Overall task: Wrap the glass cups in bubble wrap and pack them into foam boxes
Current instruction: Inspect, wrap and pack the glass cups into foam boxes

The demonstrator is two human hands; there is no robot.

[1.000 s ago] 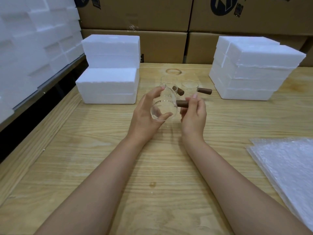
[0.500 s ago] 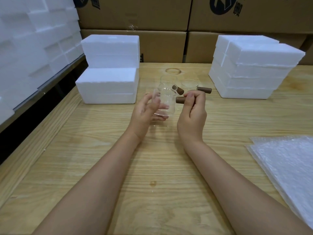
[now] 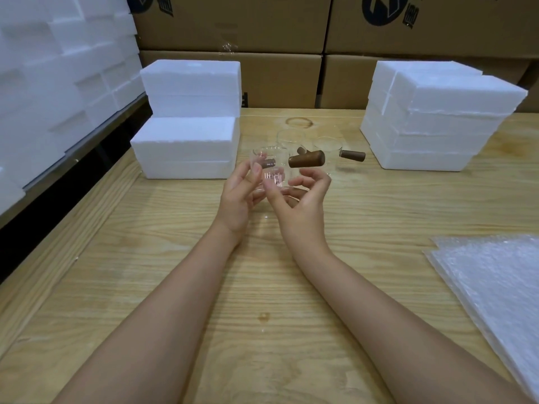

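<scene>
Two stacks of white foam boxes flank a pale wooden counter point(image 3: 175, 287). The left stack point(image 3: 186, 135) rises in two stepped tiers, and the right stack point(image 3: 431, 126) sits slightly askew. Behind them stand brown cardboard cartons point(image 3: 233, 27) printed with dark blue logos, and a wall of loose white foam blocks point(image 3: 58, 68) fills the far left edge. A pile of clear bubble wrap sheets point(image 3: 495, 293) lies flat at the person's right, well apart from the hands. Between the stacks, two clear glass cups with brown wooden handles stand on the counter: the rear cup point(image 3: 288, 138) and the right-hand cup point(image 3: 328, 144), whose handle points toward the right stack. Both sit just behind the hands and are partly hidden by the held cup.

That third clear glass cup with a brown wooden side handle point(image 3: 272, 173) is held off the counter at centre frame, close to upright. Its handle point(image 3: 306, 160) juts to the right, free of both hands. The left grip point(image 3: 237, 199) clasps the cup's left side, thumb pressed on the near wall and fingers curled behind the glass. The right grip point(image 3: 303, 205) is half-curled at the cup's base, with the thumb tip against the lower wall and the fingers point(image 3: 313, 180) bent under the handle without touching it.
</scene>
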